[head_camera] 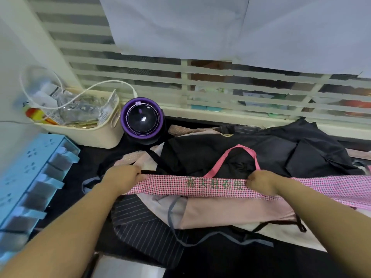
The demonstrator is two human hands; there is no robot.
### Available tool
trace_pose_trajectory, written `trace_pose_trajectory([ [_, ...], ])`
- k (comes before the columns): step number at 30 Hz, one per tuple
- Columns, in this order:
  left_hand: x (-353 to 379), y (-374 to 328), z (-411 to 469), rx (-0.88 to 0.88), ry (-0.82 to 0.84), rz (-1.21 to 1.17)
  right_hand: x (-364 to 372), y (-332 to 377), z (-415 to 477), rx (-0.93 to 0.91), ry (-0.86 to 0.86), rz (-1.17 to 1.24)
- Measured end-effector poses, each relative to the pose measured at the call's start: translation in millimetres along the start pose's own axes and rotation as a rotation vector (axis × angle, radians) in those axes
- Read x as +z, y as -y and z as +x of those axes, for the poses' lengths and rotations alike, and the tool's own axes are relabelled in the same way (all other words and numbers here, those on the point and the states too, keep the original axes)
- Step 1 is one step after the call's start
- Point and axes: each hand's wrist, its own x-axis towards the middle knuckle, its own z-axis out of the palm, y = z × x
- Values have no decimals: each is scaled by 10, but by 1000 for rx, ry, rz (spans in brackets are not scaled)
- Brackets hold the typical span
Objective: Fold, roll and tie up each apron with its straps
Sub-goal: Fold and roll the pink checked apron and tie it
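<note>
A pink checked apron (192, 187) with green embroidered characters is folded into a long narrow band, stretched across the pile in front of me. My left hand (124, 177) grips its left end with curled fingers. My right hand (263, 184) grips the band right of the lettering. The apron's pink neck strap (239, 155) loops up over a black apron (251, 149) behind. The band's far right part runs off the right edge.
Under the band lie a plain pink apron (230, 213), a dark striped apron (144, 231) and a grey strap (210, 236). At back left stand a cream basket (94, 135) with packets and a purple round device (141, 120). A blue drawer unit (30, 181) sits left.
</note>
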Motion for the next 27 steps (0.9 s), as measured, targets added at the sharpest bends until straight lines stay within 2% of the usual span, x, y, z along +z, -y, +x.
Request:
trace_pose_trajectory([
  [2,46,9,20,-35,-80,113,0,-12,31,11,16,-6],
  [5,115,44,42,-90,-225,144,8,7,57,26,24,0],
  [8,112,31,35,-150,-251,89,21,13,83,30,16,-5],
  [12,47,45,-1,-222,-266,150,35,36,83,43,5,-7],
  [16,50,-27,-12,-169,-621,114,36,40,94,59,12,-2],
  [18,29,-285,-57,-63,-736,107,35,31,96,57,15,4],
  [21,121,-934,-99,407,-687,41,34,27,101,46,18,18],
  [23,257,-1435,-91,609,-579,-18,39,19,90,40,16,26],
  [25,337,-1867,-68,629,-369,-68,49,-4,80,34,1,25],
  [27,358,-2118,-54,566,-236,-43,64,8,80,17,-8,25],
])
